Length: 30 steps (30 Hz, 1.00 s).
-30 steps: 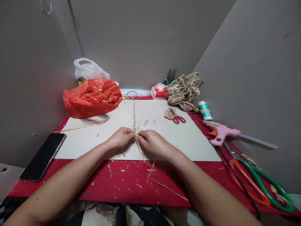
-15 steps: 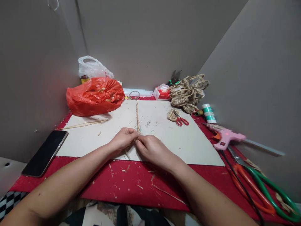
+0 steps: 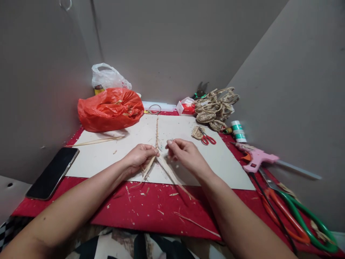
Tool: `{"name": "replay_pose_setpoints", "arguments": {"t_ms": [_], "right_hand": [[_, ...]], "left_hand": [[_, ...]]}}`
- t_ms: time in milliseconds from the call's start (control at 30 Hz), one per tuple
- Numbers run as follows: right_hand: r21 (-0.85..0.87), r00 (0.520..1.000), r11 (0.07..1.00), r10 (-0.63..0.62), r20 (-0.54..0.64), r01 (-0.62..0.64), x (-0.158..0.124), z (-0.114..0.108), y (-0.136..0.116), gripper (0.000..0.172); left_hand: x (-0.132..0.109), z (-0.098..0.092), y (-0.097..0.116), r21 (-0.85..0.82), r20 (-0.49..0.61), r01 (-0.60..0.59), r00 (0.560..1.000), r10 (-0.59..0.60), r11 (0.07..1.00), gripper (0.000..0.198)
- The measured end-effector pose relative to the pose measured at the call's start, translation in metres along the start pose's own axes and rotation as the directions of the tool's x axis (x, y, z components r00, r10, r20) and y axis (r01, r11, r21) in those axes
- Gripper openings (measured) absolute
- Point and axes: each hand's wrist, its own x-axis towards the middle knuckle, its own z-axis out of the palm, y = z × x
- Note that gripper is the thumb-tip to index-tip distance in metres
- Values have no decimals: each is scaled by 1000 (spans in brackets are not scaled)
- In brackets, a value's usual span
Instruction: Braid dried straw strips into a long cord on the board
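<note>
A thin straw braid [image 3: 157, 131] runs away from me down the middle of the white board [image 3: 221, 165]. At its near end, my left hand [image 3: 142, 156] pinches it between thumb and fingers. From that pinch, loose straw strands [image 3: 168, 171] spread toward me, some to the right and some under the left hand. My right hand [image 3: 183, 151] is raised just right of the braid, apart from it. Its thumb and forefinger come together; whatever lies between them is too small to make out.
Left are a phone [image 3: 54, 172], a red plastic bag [image 3: 110, 109] and a long straw strip [image 3: 97, 141]. Right are small red-handled scissors [image 3: 207, 138], rope bundles [image 3: 215, 108], a pink glue gun [image 3: 260, 158] and large shears [image 3: 296, 212]. Straw scraps dot the red cloth [image 3: 145, 212].
My right hand has let go of the strands at the braid's end and moved up and right. The right strands now lie uncovered. My left hand keeps its pinch.
</note>
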Motion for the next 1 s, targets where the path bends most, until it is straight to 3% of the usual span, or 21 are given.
{"name": "replay_pose_setpoints", "arguments": {"t_ms": [67,133,167,267,367,467,567,733,867,1000], "right_hand": [[127,988,987,78,135,-95,5,8,8,35],[191,935,957,148,321,-217,6,15,14,38],[180,920,953,170,353,-246,7,18,15,39],[76,938,977,167,303,-198,8,18,17,41],[-4,929,989,141,341,-149,11,13,18,41],[33,879,971,198,434,-235,13,10,20,43],[148,840,928,231,490,-341,13,12,22,42],[304,843,847,266,468,-436,10,21,23,35],[354,873,829,288,393,-433,5,28,19,28],[405,908,830,262,327,-385,1,34,16,34]], "left_hand": [[1,1,-2,6,18,-11,1000,11,1000,17],[2,3,-5,29,12,-35,999,34,999,19],[2,3,-6,40,2,-45,999,45,998,19],[2,4,-8,68,-19,-45,999,47,997,21],[2,4,-7,102,55,-47,998,42,994,22],[3,3,-5,110,135,-109,986,94,988,21],[3,-2,-3,273,79,-165,986,149,948,16],[-4,-14,4,651,110,-237,969,220,721,24],[-17,-11,10,896,95,-196,961,260,398,30],[-29,7,6,992,71,-100,939,337,71,33]]}}
